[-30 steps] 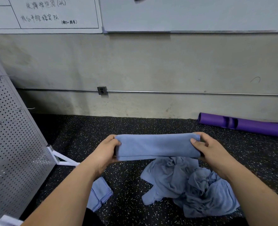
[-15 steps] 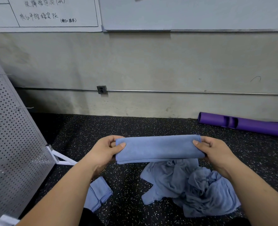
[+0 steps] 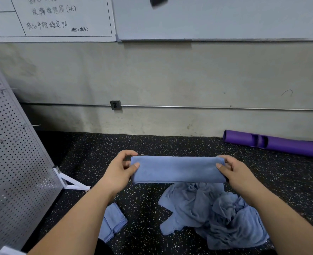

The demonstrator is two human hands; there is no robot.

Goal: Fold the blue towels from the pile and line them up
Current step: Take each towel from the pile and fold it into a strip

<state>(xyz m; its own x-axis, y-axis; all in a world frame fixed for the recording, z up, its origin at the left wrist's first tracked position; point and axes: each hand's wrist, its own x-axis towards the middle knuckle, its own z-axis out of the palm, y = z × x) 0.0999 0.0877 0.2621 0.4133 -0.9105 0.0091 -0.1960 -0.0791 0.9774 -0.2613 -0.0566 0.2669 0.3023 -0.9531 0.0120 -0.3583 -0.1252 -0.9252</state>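
Where the left forearm (image 3: 82,219) crosses it, the folded stack (image 3: 115,220) on the floor (image 3: 170,144) is partly hidden. A soft blue towel (image 3: 177,169), folded into a long band, is gripped at its ends by the left hand (image 3: 118,172) and right hand (image 3: 239,174) above the crumpled pile (image 3: 212,214). Speckled floor is seen beyond.

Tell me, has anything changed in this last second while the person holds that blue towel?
Very little. The left hand readjusted its grip: its thumb slid onto the front of the towel. The right hand kept its pinch on the other end, the towel stayed level above the pile, and the folded stack on the floor did not move.
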